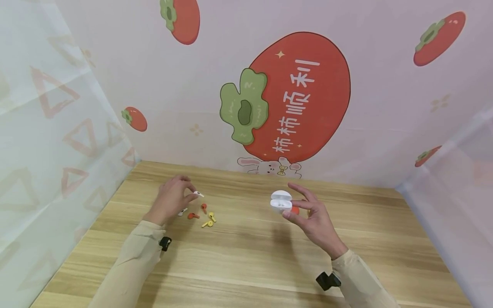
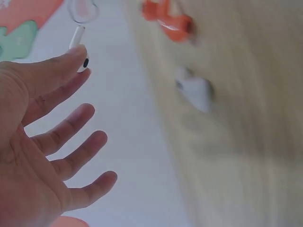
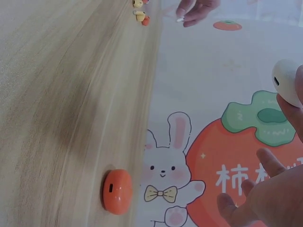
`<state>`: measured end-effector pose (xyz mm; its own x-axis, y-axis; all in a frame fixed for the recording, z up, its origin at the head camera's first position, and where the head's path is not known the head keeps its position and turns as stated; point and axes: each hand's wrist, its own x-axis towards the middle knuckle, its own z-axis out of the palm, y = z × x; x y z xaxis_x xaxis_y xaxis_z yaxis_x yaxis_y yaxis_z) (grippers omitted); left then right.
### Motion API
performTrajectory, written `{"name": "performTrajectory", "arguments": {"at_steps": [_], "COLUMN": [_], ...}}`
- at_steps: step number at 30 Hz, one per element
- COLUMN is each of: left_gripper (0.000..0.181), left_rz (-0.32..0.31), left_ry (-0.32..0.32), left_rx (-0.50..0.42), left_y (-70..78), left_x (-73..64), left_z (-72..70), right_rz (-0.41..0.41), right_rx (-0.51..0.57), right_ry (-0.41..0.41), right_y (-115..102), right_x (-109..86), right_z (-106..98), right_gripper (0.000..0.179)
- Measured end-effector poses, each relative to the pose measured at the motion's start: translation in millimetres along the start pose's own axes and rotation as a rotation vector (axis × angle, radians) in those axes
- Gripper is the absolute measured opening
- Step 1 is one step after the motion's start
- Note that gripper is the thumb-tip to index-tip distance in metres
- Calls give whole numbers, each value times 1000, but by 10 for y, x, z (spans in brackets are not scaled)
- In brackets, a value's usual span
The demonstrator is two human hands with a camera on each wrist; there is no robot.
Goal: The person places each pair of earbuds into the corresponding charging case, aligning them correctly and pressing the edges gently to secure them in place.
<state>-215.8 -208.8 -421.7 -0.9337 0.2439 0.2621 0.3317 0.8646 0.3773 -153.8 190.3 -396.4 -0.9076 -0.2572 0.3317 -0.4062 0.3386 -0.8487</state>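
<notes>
Between thumb and index finger, my left hand (image 1: 172, 197) pinches a white earbud (image 1: 198, 194) above the table's left part. In the left wrist view its other fingers are spread, clear of the earbud (image 2: 79, 45). My right hand (image 1: 317, 220) holds a white earbud charging case (image 1: 281, 201), lid raised, off the table. A second white earbud (image 1: 182, 211) lies under the left hand. Close by lie two orange earbuds (image 1: 194, 216) and two yellow earbuds (image 1: 208, 224). The right wrist view shows only part of the white case (image 3: 285, 82).
An orange charging case (image 3: 118, 191) lies on the wooden table (image 1: 239, 256), partly hidden behind the right hand in the head view. A small bit of yellow shows between that hand's fingers. Printed sheets (image 1: 385, 107) wall the back and both sides.
</notes>
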Motion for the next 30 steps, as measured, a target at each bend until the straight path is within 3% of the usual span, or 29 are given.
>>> {"name": "performTrajectory", "arguments": {"at_steps": [4, 21, 30], "left_gripper": [12, 11, 11], "left_rz": [83, 291, 398], "left_ry": [56, 211, 277], "left_rx": [-28, -193, -208], "left_y": [153, 715, 975], "left_x": [34, 94, 92], "left_z": [-37, -106, -151], "right_rz": [0, 2, 8], "right_rx": [1, 11, 3], "right_ry": [-1, 6, 7], "right_y": [-12, -9, -29], "right_x": [3, 6, 13], "right_z": [-3, 1, 18], "right_gripper": [21, 21, 21]}}
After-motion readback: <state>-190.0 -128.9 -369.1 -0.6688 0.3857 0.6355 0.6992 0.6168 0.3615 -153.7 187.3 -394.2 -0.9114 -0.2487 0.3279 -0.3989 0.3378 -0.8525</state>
